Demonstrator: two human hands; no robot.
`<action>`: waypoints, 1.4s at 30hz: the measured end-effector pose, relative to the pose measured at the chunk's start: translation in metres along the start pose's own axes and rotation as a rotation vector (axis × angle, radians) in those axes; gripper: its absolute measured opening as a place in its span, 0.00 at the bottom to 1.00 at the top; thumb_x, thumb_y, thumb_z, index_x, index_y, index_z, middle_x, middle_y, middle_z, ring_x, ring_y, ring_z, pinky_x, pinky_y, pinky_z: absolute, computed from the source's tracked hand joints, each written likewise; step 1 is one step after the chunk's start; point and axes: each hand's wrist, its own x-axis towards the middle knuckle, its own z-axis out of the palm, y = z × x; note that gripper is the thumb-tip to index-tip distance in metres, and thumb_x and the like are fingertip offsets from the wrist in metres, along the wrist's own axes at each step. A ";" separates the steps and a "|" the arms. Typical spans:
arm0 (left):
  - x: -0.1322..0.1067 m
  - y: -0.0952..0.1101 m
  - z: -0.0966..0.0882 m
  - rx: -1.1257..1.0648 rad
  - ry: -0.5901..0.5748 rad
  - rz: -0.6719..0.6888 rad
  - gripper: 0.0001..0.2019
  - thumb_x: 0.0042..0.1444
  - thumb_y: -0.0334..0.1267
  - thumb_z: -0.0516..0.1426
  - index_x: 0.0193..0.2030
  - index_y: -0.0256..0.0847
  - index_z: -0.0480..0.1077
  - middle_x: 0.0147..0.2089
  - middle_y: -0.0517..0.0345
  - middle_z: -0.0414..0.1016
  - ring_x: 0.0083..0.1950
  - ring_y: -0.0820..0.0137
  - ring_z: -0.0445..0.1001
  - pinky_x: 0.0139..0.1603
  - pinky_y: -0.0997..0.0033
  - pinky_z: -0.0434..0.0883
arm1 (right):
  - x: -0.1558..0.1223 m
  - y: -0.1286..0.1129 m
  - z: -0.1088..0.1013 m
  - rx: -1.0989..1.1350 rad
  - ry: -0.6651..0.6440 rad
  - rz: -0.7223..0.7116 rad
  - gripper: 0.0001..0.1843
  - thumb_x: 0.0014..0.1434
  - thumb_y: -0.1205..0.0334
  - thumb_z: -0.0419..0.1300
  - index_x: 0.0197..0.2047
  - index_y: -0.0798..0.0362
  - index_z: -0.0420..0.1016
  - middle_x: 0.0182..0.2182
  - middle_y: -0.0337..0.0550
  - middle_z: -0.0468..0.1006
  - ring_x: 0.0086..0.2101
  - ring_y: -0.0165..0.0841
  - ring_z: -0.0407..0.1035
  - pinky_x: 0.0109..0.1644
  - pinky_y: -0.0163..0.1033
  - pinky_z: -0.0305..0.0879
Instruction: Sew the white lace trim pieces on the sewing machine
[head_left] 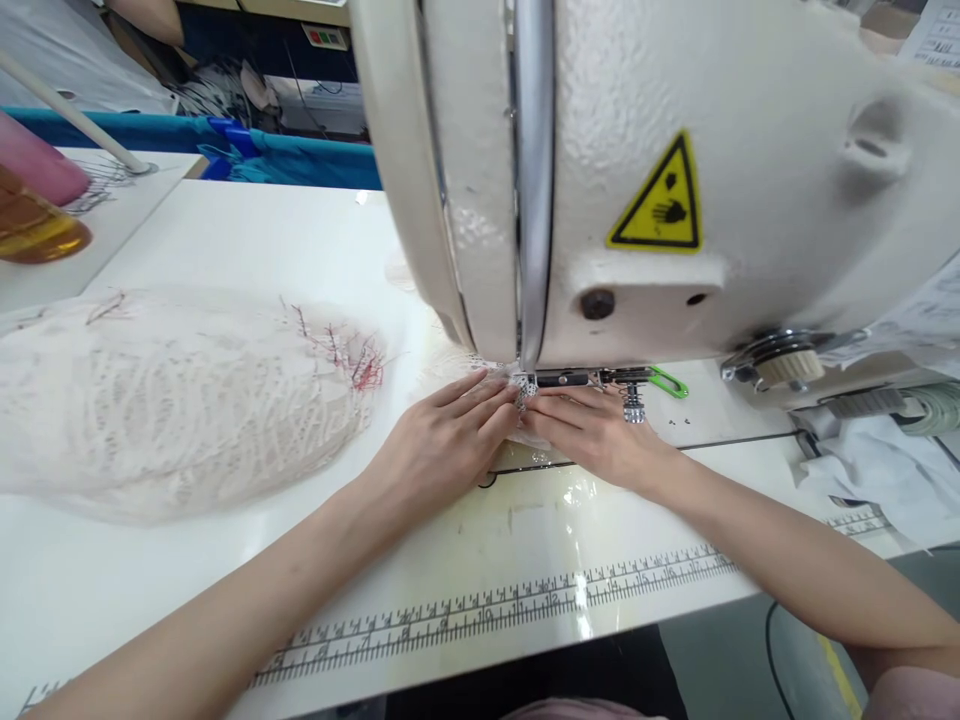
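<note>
My left hand lies with its fingers stretched out over a small piece of white lace at the foot of the sewing machine. From the other side my right hand reaches to the lace, its fingers extended flat at the fabric's edge. The fingertips of both hands are close together just in front of the machine's needle area, where the needle itself cannot be made out. Beside my right hand are a metal attachment with a knurled screw and a bright green clip-like piece.
A heap of pale lace pieces with red threads lies left on the white table. A ruler strip runs along the front edge. At far left stands a container of amber liquid; white cloth lies right.
</note>
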 end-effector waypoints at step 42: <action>-0.001 -0.007 -0.005 0.001 0.186 0.179 0.10 0.58 0.32 0.57 0.27 0.40 0.63 0.24 0.67 0.68 0.26 0.74 0.65 0.42 0.64 0.64 | -0.004 -0.007 -0.010 0.076 0.211 -0.087 0.07 0.64 0.57 0.57 0.43 0.51 0.70 0.39 0.36 0.78 0.40 0.30 0.70 0.49 0.42 0.64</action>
